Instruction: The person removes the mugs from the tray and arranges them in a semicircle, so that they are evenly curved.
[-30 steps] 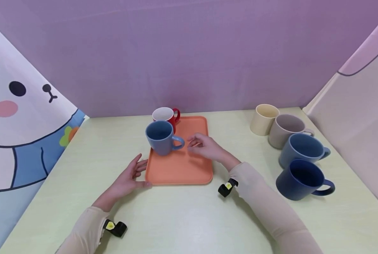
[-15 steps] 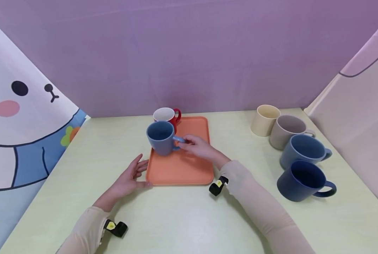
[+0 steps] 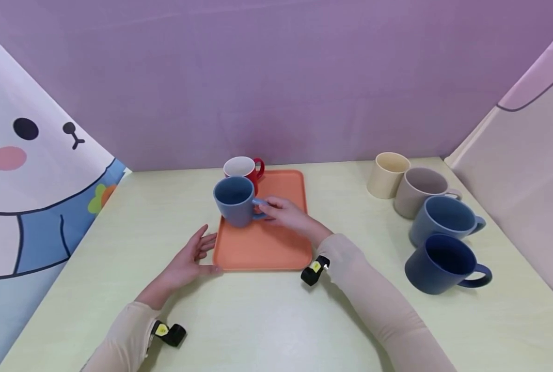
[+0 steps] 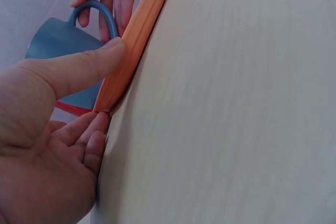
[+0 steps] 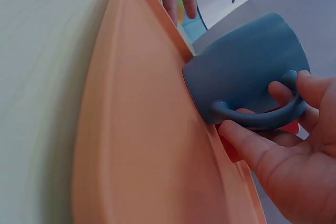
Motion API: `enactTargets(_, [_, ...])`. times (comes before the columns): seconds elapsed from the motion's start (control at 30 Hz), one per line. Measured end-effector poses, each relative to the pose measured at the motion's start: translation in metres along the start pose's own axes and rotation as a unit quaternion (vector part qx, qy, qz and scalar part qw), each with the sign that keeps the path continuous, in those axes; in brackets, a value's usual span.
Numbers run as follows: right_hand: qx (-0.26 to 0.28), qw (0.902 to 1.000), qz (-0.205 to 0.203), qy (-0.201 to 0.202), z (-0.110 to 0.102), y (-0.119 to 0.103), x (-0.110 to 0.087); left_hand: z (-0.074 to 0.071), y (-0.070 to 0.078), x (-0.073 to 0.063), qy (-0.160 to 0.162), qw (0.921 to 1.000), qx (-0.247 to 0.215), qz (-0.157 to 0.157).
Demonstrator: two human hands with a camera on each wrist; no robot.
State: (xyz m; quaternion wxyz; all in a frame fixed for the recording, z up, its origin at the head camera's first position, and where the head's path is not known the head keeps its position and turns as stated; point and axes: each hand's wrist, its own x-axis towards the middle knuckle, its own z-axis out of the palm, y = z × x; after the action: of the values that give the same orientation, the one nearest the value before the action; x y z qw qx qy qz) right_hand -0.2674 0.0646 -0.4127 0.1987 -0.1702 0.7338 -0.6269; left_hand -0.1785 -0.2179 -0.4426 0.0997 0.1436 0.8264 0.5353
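A grey-blue mug stands at the left side of an orange tray. My right hand holds this mug by its handle; in the right wrist view the fingers reach round the handle. Behind it is a red mug with a white inside, partly hidden. My left hand lies at the tray's near left corner, fingers along the left side and thumb at the front edge. In the left wrist view the thumb rests against the tray rim, its fingers extended and only slightly bent.
To the right, a cream mug, a grey-mauve mug, a second blue mug and a dark navy mug stand close together in a slanting row. A purple cloth hangs behind the pale table.
My right hand has moved left from above the tray to the grey-blue mug's handle and taken hold of it. The mug and my left hand have stayed in place.
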Motion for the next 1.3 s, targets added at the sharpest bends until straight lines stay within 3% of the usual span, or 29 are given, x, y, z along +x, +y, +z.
enactTargets(0.7, [0.074, 0.9969, -0.012, 0.025, 0.005, 0.005, 0.004, -0.002, -0.002, -0.001, -0.002, 1.0, 0.002, 0.0])
enactTargets(1.3, [0.109, 0.9933, -0.022, 0.032, 0.006, 0.0, -0.008, -0.003, 0.002, -0.002, 0.0, 1.0, 0.002, -0.002])
